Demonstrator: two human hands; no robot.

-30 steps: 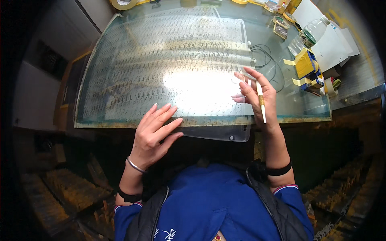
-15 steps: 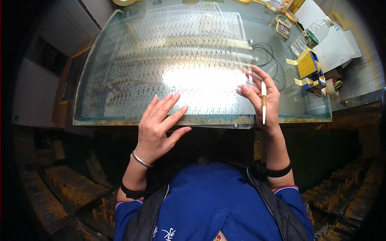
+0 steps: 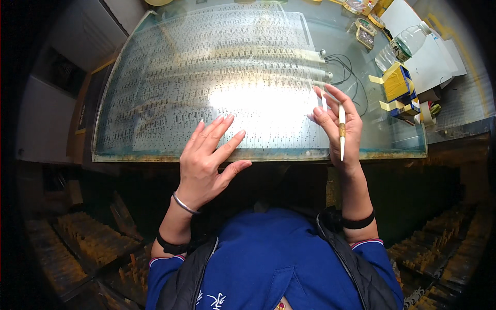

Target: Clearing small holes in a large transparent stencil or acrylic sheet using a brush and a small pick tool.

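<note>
A large clear film sheet point(image 3: 170, 103), covered with rows of small dark marks, lies on the glass-topped table point(image 3: 382, 142). Fingers spread, my left hand point(image 3: 209, 152) rests over the sheet's near part, its thumb beyond the table's front edge. At the sheet's right edge is my right hand point(image 3: 352, 137), its fingertips at that edge. It also holds a slim white pen-like tool point(image 3: 342, 147) with a brownish band, pointed end toward me. The tool's exact kind cannot be made out. A bright glare hides the marks between my hands.
Dark cables point(image 3: 351, 77) lie right of the sheet. Farther right stand a clear plastic bottle point(image 3: 405, 44), a yellow-and-blue tape dispenser point(image 3: 398, 85), white paper point(image 3: 439, 64) and a small tray point(image 3: 365, 39). Racks of thin upright pieces point(image 3: 88, 240) sit below at both sides.
The sheet's near edge has slid away from me, back from beyond the table's front edge. My left hand has shifted slightly right; my right hand still holds the white tool.
</note>
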